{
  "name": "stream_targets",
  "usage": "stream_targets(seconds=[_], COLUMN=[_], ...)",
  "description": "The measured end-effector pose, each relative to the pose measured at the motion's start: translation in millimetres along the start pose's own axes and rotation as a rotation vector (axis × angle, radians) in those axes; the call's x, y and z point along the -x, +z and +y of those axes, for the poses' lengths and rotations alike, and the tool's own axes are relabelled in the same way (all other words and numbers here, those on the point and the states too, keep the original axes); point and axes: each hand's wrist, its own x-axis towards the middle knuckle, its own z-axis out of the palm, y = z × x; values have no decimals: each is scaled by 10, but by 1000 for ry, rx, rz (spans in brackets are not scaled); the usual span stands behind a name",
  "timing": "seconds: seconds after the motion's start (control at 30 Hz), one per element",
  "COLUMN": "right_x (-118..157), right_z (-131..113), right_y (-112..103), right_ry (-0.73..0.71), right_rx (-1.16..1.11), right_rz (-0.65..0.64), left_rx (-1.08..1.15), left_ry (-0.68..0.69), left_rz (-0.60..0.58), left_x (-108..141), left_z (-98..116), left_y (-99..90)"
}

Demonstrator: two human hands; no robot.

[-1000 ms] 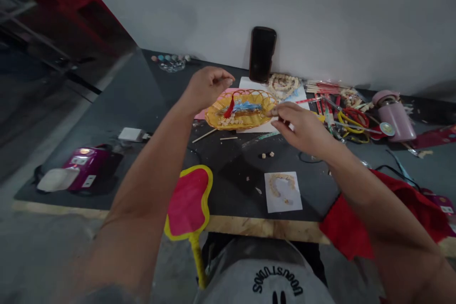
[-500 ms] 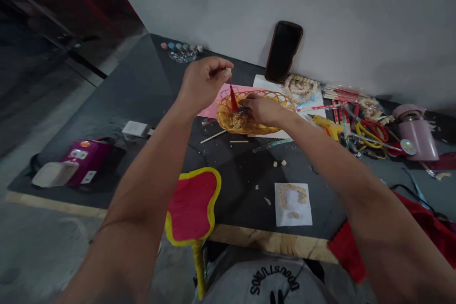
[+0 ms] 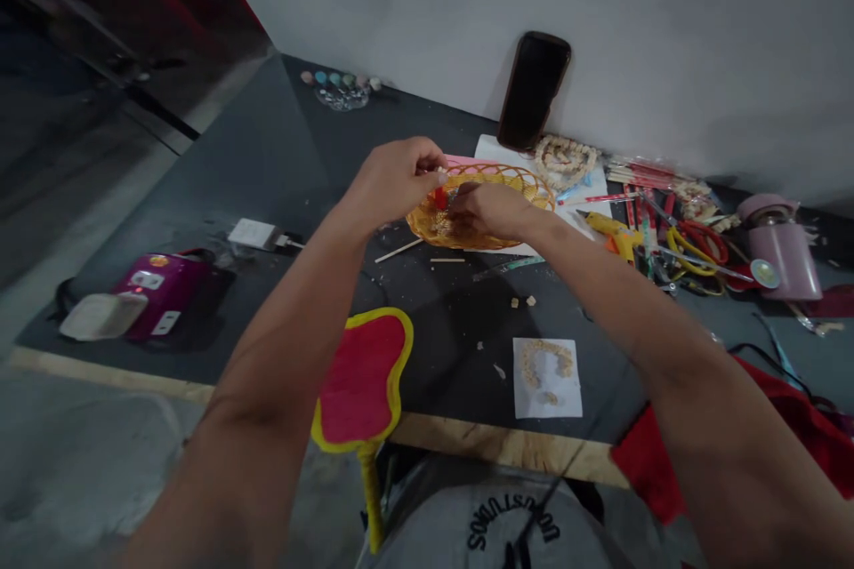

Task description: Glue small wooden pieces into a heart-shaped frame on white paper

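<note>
My left hand (image 3: 404, 180) is closed in a pinch over the left side of a yellow wicker basket (image 3: 427, 233). From its fingertips hangs a red tassel (image 3: 440, 197), low over the basket. Inside the same basket is my right hand (image 3: 494, 212), its fingers curled down among the contents; what they touch is hidden. A red fan with a yellow border (image 3: 366, 382) lies at the table's front edge, below my left forearm, its handle sticking out past the edge.
A phone (image 3: 534, 91) leans on the wall behind the basket. Scissors (image 3: 694, 249), a yellow glue gun (image 3: 617, 236) and a pink bottle (image 3: 780, 249) crowd the right. Left stands a purple power box (image 3: 160, 293). A white paper square with beige pieces (image 3: 547, 404) lies in front.
My left hand has come down toward the basket, lowering the red tassel into it. My right hand stays in the basket, with its fingers shifted slightly.
</note>
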Motion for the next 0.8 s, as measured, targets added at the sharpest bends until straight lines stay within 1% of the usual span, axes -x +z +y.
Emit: stream_targets(seconds=[0.07,0.13,0.2,0.27,0.3,0.33,0.4,0.47,0.53,0.57,0.6,0.63,0.7,0.73,0.77,0.8], right_x=[41,128,253,395,465,532,647,733,782,793,794,790,785,798,832,891], right_z=[25,80,154,227,256,279,297,281,243,226,217,222,267,299,326,341], right_y=[-16,-44,-57,-45,-30,-13,16,27,19,12,5,0,-4,-6,-10,-17], right_ry=[30,61,63,48,40,38,53,71,72,73,75,76,108,120,135,119], right_rx=[-25,-116,-290,-515,-623,-718,-850,-900,-888,-870,-861,-851,-846,-859,-890,-926], right_rz=[41,119,201,265,289,308,356,411,481,513,548,563,606,651,707,727], left_rx=[-8,2,37,42,21,-6,-4,126,300,357,364,295,13,-109,-206,-275], left_ry=[-2,-6,5,41,69,102,168,229,260,257,228,203,118,127,166,221], left_rz=[-5,-37,-142,-252,-276,-275,-232,-221,-267,-306,-337,-347,-249,-230,-202,-188], left_x=[45,80,103,110,109,104,84,53,19,2,-16,-38,-103,-151,-211,-281], left_z=[19,41,77,133,168,206,291,386,489,540,583,613,605,556,475,363], left_y=[1,23,65,120,153,189,277,382,482,522,551,569,581,585,596,618])
